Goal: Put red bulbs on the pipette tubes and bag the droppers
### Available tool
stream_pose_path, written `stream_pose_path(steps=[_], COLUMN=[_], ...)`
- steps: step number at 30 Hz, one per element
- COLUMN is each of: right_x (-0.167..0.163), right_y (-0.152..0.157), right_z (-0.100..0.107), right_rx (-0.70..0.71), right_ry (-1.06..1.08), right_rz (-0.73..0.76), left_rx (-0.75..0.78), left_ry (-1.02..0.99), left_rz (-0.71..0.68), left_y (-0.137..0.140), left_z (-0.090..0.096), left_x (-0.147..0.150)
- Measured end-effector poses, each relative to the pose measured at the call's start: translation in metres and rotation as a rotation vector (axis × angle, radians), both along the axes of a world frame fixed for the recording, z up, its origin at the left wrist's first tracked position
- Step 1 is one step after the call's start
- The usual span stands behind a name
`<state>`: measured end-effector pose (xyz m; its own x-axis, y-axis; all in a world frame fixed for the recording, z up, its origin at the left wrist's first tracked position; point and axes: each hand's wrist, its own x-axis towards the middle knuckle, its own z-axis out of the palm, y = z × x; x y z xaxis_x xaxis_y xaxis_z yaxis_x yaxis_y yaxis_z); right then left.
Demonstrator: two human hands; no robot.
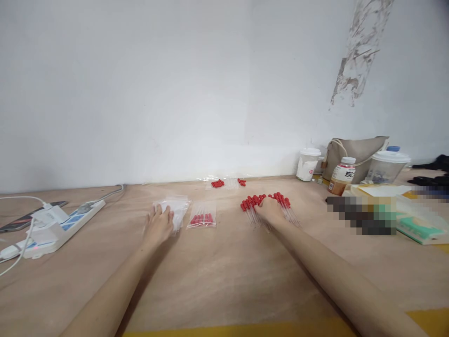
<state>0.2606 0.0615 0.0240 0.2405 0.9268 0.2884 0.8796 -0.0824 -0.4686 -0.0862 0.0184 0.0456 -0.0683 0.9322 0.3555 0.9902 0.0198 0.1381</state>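
Note:
My left hand (160,224) lies on a stack of clear plastic bags (179,206), fingers spread over the top ones. To the right of the stack, a filled clear bag (202,219) holds several droppers with red rubber bulbs, bulbs toward me. My right hand (271,210) is down in a spread of loose red-bulbed droppers (249,203), their clear tubes pointing toward me. Its fingers are curled in a pinch among the bulbs; the fingertips are partly hidden. More bagged red-bulbed droppers (218,183) lie at the back against the wall.
On the left are a white power strip (75,224) with plugs and cables, and a dark phone (31,217). At the right stand a lidded cup (307,164), a drink bottle (342,175), a grey bag (354,152), a larger lidded cup (386,167) and a green-and-white box (421,227).

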Motion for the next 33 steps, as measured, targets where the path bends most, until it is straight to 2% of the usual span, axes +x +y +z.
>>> stream_pose_path(steps=[2, 3, 6, 8, 10, 13, 16, 20, 23, 25, 28, 33], right_x=[-0.001, -0.002, -0.003, -0.003, -0.002, 0.004, 0.013, 0.020, 0.020, 0.019, 0.016, 0.007], right_y=[0.004, 0.006, 0.010, 0.009, 0.004, -0.009, -0.024, -0.046, -0.064, -0.074, -0.082, -0.084], right_z=[0.000, 0.000, 0.001, 0.004, 0.010, 0.022, 0.025, 0.007, -0.010, -0.016, -0.017, -0.019], right_rx=[-0.015, -0.023, -0.041, -0.040, -0.029, -0.001, 0.111, 0.255, 0.245, 0.193, 0.127, 0.180], right_ry=[0.011, 0.016, 0.035, 0.049, 0.063, 0.081, 0.177, 0.587, 0.929, 1.075, 1.169, 1.202], right_rz=[-0.015, -0.018, -0.023, -0.027, -0.030, -0.012, 0.044, 0.242, 0.346, 0.347, 0.315, 0.319], left_rx=[0.019, 0.033, -0.069, -0.196, -0.247, -0.237, -0.162, -0.048, 0.035, 0.071, 0.037, -0.131], left_ry=[0.011, -0.011, 0.009, 0.032, 0.052, 0.024, -0.076, -0.192, -0.216, -0.242, -0.267, -0.244], left_rz=[-0.167, -0.397, -0.713, -0.888, -0.979, -0.998, -0.952, -0.883, -0.850, -0.797, -0.742, -0.786], left_y=[-0.010, -0.017, -0.044, -0.060, -0.070, -0.074, -0.073, -0.076, -0.081, -0.084, -0.087, -0.086], left_z=[0.008, 0.009, 0.004, -0.005, -0.014, -0.022, -0.024, -0.025, -0.025, -0.023, -0.019, -0.018], left_x=[0.018, 0.030, 0.068, 0.089, 0.101, 0.106, 0.105, 0.103, 0.101, 0.099, 0.097, 0.095])
